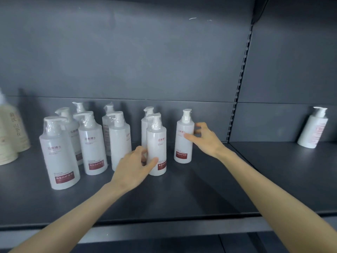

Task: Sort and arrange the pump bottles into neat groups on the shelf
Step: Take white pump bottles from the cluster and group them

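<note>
Several white pump bottles with red labels stand in pairs on the dark grey shelf (182,194). My left hand (133,167) grips the lower part of the front bottle of the middle pair (156,143), thumb on its front. My right hand (206,137) holds the single upright bottle (184,141) to the right, thumb across its front and fingers behind its side. The bottle groups on the left (60,154) stand untouched.
Cream-coloured bottles (11,132) stand at the far left edge. A lone white pump bottle (312,130) leans against the back panel in the neighbouring bay on the right, past the slotted upright (238,84). The shelf's front lip (164,229) runs below my forearms.
</note>
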### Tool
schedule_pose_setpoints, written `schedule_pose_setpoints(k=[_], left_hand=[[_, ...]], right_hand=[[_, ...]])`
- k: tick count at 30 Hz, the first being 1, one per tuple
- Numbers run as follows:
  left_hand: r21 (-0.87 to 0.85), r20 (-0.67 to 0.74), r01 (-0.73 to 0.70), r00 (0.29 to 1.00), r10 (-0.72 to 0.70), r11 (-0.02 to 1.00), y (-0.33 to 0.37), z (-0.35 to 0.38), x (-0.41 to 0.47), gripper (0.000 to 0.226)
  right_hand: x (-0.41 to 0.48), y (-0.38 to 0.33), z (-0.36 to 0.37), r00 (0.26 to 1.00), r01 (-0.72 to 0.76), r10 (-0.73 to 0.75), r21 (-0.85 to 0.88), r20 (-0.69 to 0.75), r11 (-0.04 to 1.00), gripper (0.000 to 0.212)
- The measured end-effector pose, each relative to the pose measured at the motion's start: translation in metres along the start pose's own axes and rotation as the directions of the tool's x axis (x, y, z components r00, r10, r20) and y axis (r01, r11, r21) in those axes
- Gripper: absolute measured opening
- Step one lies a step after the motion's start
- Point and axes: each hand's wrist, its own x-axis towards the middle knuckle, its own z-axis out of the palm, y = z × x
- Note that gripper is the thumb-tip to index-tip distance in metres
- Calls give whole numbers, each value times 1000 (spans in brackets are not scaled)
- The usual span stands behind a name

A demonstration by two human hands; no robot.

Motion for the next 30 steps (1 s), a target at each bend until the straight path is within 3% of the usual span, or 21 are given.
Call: schedule_pose_setpoints(k=[4, 8, 19, 30], left_hand=[[67, -41, -47, 998, 49, 997, 4, -3, -13, 29], [94, -38, -208, 977, 212, 974, 35, 0, -19, 27], [196, 33, -596, 797, 603, 778, 194, 44, 8, 52], [134, 78, -714, 699, 711, 687, 352, 153, -27, 59]], right_hand=[[-16, 8, -16, 999, 11, -15, -121, -32, 993, 66], [-33, 15, -44, 994, 14, -37, -220, -100, 975, 58], [-107, 46, -184, 940, -131, -50, -491, -339, 861, 48], [-210, 128, -335, 905, -257, -14, -575, -424, 777, 52]])
